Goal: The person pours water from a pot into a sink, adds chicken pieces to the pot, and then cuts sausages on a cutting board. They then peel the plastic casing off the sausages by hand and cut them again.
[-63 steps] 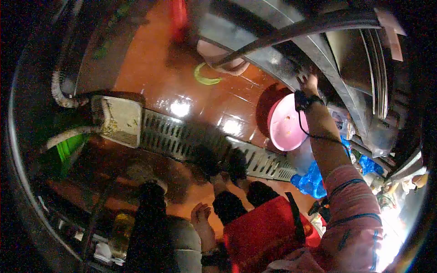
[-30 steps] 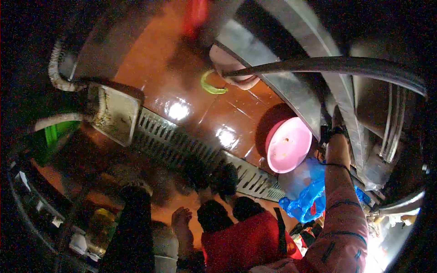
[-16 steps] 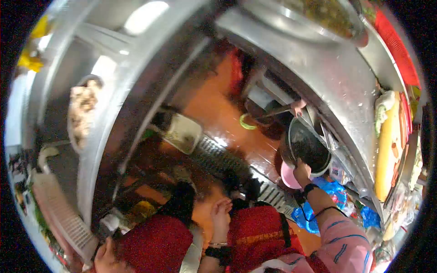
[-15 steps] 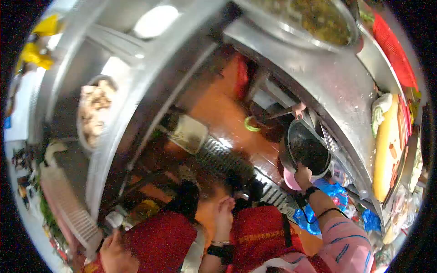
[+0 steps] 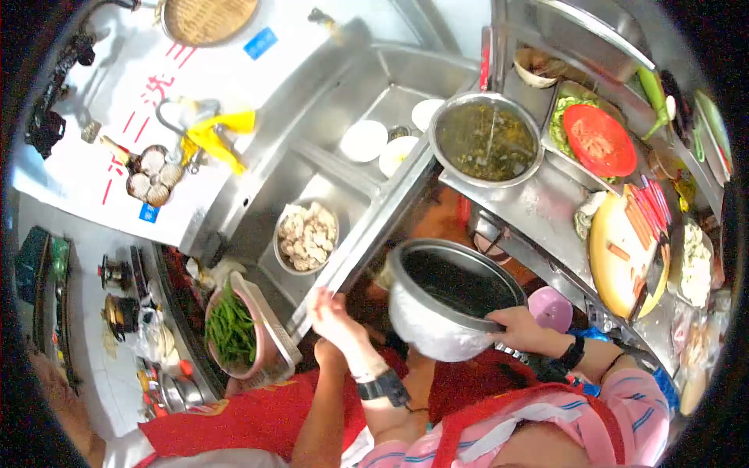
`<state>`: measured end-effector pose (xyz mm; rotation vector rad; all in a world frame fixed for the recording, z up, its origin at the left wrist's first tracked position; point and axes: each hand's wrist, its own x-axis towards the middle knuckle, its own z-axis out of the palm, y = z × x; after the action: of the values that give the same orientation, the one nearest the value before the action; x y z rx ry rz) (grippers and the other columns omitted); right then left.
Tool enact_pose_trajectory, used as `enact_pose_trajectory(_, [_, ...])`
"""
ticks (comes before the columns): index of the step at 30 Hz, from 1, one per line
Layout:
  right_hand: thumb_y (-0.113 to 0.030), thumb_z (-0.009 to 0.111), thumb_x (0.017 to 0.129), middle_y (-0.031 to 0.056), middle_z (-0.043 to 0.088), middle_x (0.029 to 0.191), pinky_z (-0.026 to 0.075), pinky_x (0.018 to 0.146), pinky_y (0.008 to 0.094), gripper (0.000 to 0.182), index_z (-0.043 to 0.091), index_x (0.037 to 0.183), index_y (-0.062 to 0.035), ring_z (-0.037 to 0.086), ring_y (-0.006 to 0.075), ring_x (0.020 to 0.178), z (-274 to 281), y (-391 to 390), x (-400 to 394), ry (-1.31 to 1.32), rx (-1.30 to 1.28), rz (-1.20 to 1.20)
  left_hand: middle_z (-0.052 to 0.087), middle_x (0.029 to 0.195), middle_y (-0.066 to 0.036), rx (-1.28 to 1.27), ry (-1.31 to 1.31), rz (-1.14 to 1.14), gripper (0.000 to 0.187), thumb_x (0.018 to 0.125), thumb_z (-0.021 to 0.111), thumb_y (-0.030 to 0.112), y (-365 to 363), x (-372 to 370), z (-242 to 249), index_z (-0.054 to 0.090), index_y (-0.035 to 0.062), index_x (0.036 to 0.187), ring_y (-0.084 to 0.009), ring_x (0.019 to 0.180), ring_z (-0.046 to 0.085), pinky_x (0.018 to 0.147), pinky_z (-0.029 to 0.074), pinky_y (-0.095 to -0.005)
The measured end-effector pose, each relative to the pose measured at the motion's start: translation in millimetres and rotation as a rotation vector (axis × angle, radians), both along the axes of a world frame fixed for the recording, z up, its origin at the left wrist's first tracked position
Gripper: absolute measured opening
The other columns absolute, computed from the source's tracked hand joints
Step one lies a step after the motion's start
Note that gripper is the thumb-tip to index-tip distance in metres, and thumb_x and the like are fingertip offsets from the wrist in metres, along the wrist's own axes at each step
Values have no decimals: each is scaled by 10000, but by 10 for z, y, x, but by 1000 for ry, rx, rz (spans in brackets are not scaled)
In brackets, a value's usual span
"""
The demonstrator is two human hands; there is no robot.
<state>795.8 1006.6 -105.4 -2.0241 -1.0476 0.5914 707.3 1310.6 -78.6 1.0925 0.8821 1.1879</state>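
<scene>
A large rice cooker pot (image 5: 437, 327), silver outside and dark inside, hangs tilted in front of me. My right hand (image 5: 519, 328) grips its rim on the right side, thumb over the edge. The pot's dark bottom shows nothing I can make out. My left hand (image 5: 337, 318) is raised left of the pot, apart from it, fingers loosely spread and holding nothing. It is near the front edge of the steel sink (image 5: 355, 242). In the sink stands a bowl of pale chopped pieces (image 5: 307, 237).
A co-worker's red apron (image 5: 234, 421) and forearm (image 5: 321, 405) are close on my left. Green vegetables fill a pink basin (image 5: 269, 343). On the right counter are a pot of greens in liquid (image 5: 488, 140), a red colander (image 5: 599, 140) and a cutting board (image 5: 612, 253) with a knife.
The rice cooker pot has come up from low by the right-hand shelf, moving left in my right hand. My view has swung up toward the sink. My left hand has risen and its fingers have loosened.
</scene>
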Motion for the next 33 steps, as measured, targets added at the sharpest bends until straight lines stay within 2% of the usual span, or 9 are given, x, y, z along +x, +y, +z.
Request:
enact_pose_trajectory(6, [-103,597,562,106,579,715,456,596,404,354,575,915,-84,572,309,684,1100,950,673,-433,385,298,554,956,-104,-200,-63,414,227,811,439,84,1710,230,-129,534,6,1002,-223,887,527,765,417,-328])
enact_pose_trajectory(8, [-110,599,550,82,536,654,436,560,420,305,541,848,-82,556,289,643,1222,1417,965,-572,316,413,572,893,-139,99,960,-47,215,813,421,76,2496,-52,-880,558,-39,930,-212,826,520,767,404,-341])
enact_pose_trajectory(12, [-163,592,612,13,541,677,416,579,350,221,525,818,-116,562,212,657,1413,2419,1599,-873,96,659,604,911,-106,-412,418,-143,296,866,414,211,3317,-218,-2324,575,-12,975,-216,783,560,696,452,-314])
enact_pose_trajectory(15, [-228,609,594,-8,504,651,393,594,317,287,550,854,-122,533,180,647,1349,2923,1952,-1062,-2,791,602,935,-95,19,916,-377,313,822,505,192,3409,-294,-2531,559,-70,986,-218,801,567,707,458,-324])
enact_pose_trajectory(23, [-231,582,617,-7,490,698,393,660,328,269,536,858,-121,509,186,675,1131,3046,2376,-952,-19,782,524,637,-92,-972,386,-218,140,776,448,145,2898,132,-2083,517,24,785,-212,513,503,463,402,-316])
enact_pose_trajectory(26, [-244,589,583,-1,486,692,394,663,328,300,541,849,-114,509,190,677,1195,3070,2508,-929,-30,804,511,578,-90,-1031,37,-235,178,767,471,212,2987,38,-2863,514,40,745,-208,465,473,459,394,-308])
enact_pose_trajectory(28, [-241,580,576,7,481,684,395,662,326,286,545,827,-108,511,194,676,1220,3083,2571,-949,17,798,484,511,-68,-940,380,-427,225,711,535,278,2933,253,-2171,503,56,691,-194,440,457,411,367,-284])
enact_pose_trajectory(30, [-233,549,600,21,530,730,405,712,350,269,558,826,-88,522,210,701,1260,3088,2645,-931,-28,830,499,534,-49,-1106,100,-741,161,693,558,216,3182,89,-3030,494,69,680,-172,439,463,381,357,-270])
enact_pose_trajectory(33, [-230,540,609,28,526,724,408,735,361,252,553,810,-79,526,211,704,1379,3115,2726,-951,-6,838,482,500,-26,-1233,-94,-130,134,741,497,125,2995,450,-2472,565,11,720,-133,390,416,353,334,-249])
